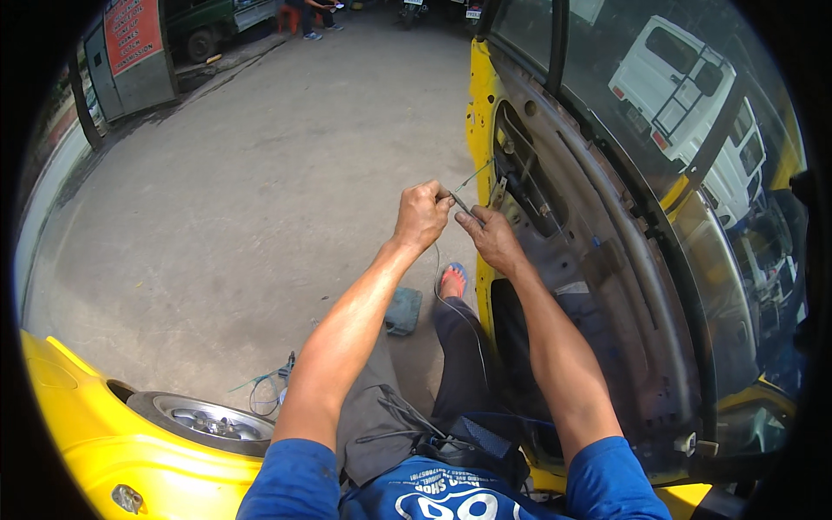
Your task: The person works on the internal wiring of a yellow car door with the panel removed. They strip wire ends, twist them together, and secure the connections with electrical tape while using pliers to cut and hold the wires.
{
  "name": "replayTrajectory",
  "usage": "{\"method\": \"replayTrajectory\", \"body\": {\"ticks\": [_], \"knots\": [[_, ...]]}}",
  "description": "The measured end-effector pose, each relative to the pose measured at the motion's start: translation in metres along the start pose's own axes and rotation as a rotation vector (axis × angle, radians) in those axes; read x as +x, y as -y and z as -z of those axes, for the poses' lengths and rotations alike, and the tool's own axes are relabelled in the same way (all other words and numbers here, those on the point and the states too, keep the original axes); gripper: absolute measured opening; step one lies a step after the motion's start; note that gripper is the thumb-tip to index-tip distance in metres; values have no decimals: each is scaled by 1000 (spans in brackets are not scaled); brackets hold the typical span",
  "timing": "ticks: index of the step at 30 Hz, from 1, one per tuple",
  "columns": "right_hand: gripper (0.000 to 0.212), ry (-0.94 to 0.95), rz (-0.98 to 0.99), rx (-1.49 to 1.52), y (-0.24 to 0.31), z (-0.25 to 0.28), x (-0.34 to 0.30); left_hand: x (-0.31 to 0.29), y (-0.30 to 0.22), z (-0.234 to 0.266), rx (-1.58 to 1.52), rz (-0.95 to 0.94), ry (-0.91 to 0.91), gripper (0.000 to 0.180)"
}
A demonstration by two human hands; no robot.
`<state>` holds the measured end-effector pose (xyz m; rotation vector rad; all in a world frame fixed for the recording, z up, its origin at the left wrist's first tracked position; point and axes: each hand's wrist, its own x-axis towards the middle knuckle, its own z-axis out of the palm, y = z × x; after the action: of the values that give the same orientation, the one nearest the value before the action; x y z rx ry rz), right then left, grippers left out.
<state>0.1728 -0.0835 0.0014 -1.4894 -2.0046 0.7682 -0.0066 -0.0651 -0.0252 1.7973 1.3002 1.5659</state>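
Note:
My left hand (422, 214) is closed in a pinch beside the edge of an opened yellow car door (479, 95). A thin green wire (470, 179) runs from the door's inner opening to its fingertips. My right hand (496, 238) grips a slim dark metal tool (466, 210), whose tip meets the left fingers; its exact kind is too small to make out. Below the hands a thin pale wire (469, 322) hangs in a curve along my right leg. Bare inner metal (572, 186) of the door shows, with cut-out openings and no trim panel.
Behind the door glass stands a white van (685, 87). A yellow fender (156, 451) with a wheel (204, 420) is at lower left. On the concrete ground lie a dark green flat object (404, 311) and a tangle of wires (267, 388). A person (314, 13) sits far off.

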Motion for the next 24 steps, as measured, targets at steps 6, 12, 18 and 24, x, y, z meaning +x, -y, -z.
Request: {"method": "replayTrajectory", "body": {"ticks": [6,12,18,24], "knots": [[43,24,34,-16,-15,-3,-7,-3,-1,5,-49,154,43,19],[47,-254,24,111,-23,-6,-22,-13,2,-1,-94,205,50,22],[57,-282,-184,395,-2,-1,-25,-15,6,-3,-430,419,186,32],[53,-282,-256,430,11,0,-45,11,3,-9,-800,623,320,46]]}}
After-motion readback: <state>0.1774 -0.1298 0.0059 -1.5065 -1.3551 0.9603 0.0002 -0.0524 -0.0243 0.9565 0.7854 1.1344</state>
